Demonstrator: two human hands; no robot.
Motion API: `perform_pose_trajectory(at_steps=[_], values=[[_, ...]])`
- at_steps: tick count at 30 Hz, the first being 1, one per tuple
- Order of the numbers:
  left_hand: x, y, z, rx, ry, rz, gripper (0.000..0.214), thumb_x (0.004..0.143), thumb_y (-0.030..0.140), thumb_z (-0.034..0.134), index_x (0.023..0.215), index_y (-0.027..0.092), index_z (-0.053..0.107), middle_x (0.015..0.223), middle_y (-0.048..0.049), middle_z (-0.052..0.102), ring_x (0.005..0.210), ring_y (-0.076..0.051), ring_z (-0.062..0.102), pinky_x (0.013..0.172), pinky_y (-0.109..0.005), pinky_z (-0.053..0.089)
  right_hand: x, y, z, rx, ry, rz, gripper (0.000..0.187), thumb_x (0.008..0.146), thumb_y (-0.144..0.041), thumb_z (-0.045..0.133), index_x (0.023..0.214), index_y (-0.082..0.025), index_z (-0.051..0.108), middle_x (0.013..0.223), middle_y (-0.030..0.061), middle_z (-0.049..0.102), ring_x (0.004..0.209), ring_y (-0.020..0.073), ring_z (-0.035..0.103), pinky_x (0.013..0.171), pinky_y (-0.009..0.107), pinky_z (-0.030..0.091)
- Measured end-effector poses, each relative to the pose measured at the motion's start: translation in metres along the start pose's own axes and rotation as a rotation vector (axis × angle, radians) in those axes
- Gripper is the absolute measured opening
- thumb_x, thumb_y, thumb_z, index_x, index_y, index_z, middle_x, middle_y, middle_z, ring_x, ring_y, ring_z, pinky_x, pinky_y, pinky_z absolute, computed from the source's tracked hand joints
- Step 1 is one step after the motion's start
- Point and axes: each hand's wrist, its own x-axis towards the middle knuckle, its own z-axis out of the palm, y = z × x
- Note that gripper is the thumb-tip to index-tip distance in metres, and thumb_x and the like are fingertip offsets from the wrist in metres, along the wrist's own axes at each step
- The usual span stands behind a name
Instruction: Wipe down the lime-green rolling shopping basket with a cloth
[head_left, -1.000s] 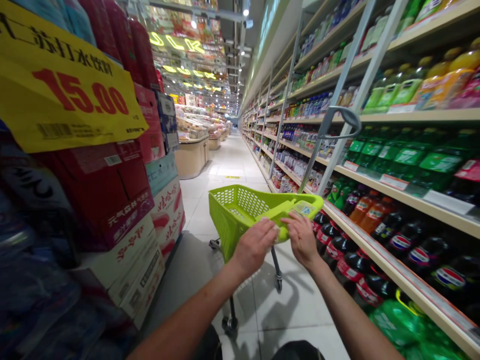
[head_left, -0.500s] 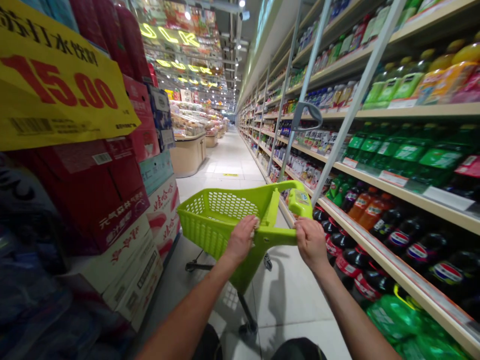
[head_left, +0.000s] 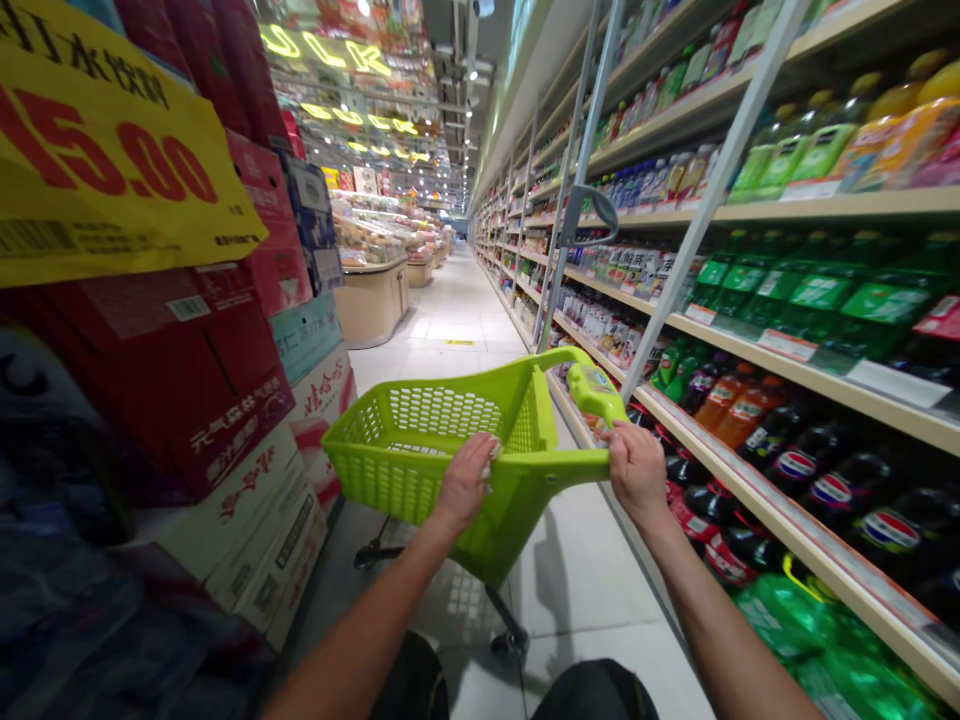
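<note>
Lime-green plastic shopping cart (head_left: 520, 488); right hand (head_left: 637, 465) closed round its handle (head_left: 598, 392); left hand (head_left: 466, 480) at its near rim (head_left: 405, 456), grip unclear, crumpled white scrap (head_left: 493, 455) mostly hidden.

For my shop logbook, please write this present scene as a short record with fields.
Cart: lime-green shopping cart, set sideways, its handle toward the right
Left hand: at the cart's near rim, with a white tissue-like scrap by its fingers; firmness of grip unclear
Right hand: closed on the handle's near end
Left side: drink cartons, yellow price sign reading 15.00
Right side: shelved bottles, including Pepsi bottles
</note>
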Motion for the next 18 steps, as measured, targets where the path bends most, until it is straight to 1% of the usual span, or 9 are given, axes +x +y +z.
perform_pose_trajectory(at_steps=[1,3,5,7,10,12,14,15,18], values=[[-0.002,-0.003,-0.002,0.015,0.005,-0.039,0.045,0.076,0.004,0.033,0.118,0.017,0.047,0.117,-0.0107,0.055,0.116,-0.017,0.045,0.097,-0.042,0.041,0.0,0.001,0.0,-0.011,0.002,0.007,0.028,0.083,-0.024,0.033,0.07,-0.019,0.058,0.076,0.0052,0.063,0.089,0.0195,0.057,0.083,0.035,0.037],[-0.001,0.004,0.001,0.002,-0.007,-0.051,0.043,0.077,0.006,0.034,0.116,0.016,0.048,0.117,-0.0106,0.056,0.115,-0.017,0.046,0.097,-0.041,0.041,0.001,0.002,-0.001,-0.046,-0.005,0.013,0.028,0.083,-0.024,0.034,0.07,-0.019,0.058,0.076,0.0059,0.063,0.089,0.0201,0.057,0.083,0.035,0.036],[0.006,0.018,0.01,-0.036,-0.036,0.001,0.043,0.077,0.006,0.034,0.116,0.016,0.048,0.118,-0.0103,0.055,0.117,-0.017,0.044,0.098,-0.04,0.04,0.001,0.005,-0.002,-0.079,-0.028,0.008,0.028,0.083,-0.025,0.034,0.069,-0.019,0.058,0.076,0.0059,0.063,0.09,0.0206,0.057,0.083,0.036,0.035],[0.011,0.025,0.015,-0.053,-0.068,0.059,0.045,0.076,0.005,0.034,0.117,0.016,0.048,0.121,-0.0101,0.053,0.119,-0.017,0.041,0.1,-0.04,0.039,0.001,0.009,-0.006,-0.094,-0.05,0.001,0.028,0.083,-0.025,0.035,0.07,-0.02,0.059,0.078,0.0052,0.065,0.091,0.0207,0.057,0.084,0.038,0.034],[0.001,0.004,0.007,-0.009,-0.101,0.034,0.049,0.073,0.002,0.034,0.118,0.015,0.047,0.122,-0.0106,0.053,0.12,-0.017,0.041,0.1,-0.042,0.038,0.003,0.018,-0.011,-0.096,-0.062,-0.01,0.027,0.083,-0.024,0.035,0.071,-0.02,0.059,0.08,0.0036,0.066,0.091,0.0201,0.057,0.086,0.039,0.032],[-0.012,-0.018,-0.003,0.054,-0.083,-0.072,0.049,0.072,0.001,0.033,0.116,0.015,0.049,0.12,-0.0109,0.054,0.118,-0.018,0.043,0.099,-0.043,0.039,0.004,0.019,-0.014,-0.142,-0.055,-0.012,0.028,0.083,-0.023,0.034,0.07,-0.02,0.059,0.078,0.0039,0.066,0.091,0.0205,0.057,0.087,0.04,0.03],[-0.021,-0.029,-0.008,0.094,-0.066,-0.152,0.048,0.071,0.001,0.034,0.115,0.016,0.05,0.118,-0.0106,0.055,0.117,-0.019,0.044,0.098,-0.044,0.039,0.006,0.011,-0.013,-0.24,-0.069,-0.029,0.027,0.082,-0.024,0.037,0.067,-0.019,0.059,0.076,0.0046,0.066,0.087,0.0216,0.058,0.089,0.042,0.027],[-0.022,-0.028,-0.006,0.095,-0.069,-0.157,0.048,0.071,0.001,0.034,0.114,0.016,0.05,0.118,-0.0102,0.055,0.117,-0.018,0.044,0.098,-0.043,0.039,0.007,0.003,-0.011,-0.285,-0.093,-0.049,0.026,0.082,-0.025,0.039,0.068,-0.019,0.059,0.075,0.0045,0.066,0.084,0.0216,0.057,0.09,0.043,0.026],[-0.016,-0.008,0.009,0.057,-0.104,-0.061,0.05,0.07,0.0,0.034,0.115,0.014,0.049,0.121,-0.0095,0.053,0.12,-0.018,0.041,0.1,-0.04,0.038,0.006,-0.024,-0.003,-0.334,-0.208,-0.143,0.019,0.08,-0.027,0.045,0.074,-0.021,0.062,0.075,0.0024,0.066,0.075,0.019,0.056,0.091,0.042,0.022]])
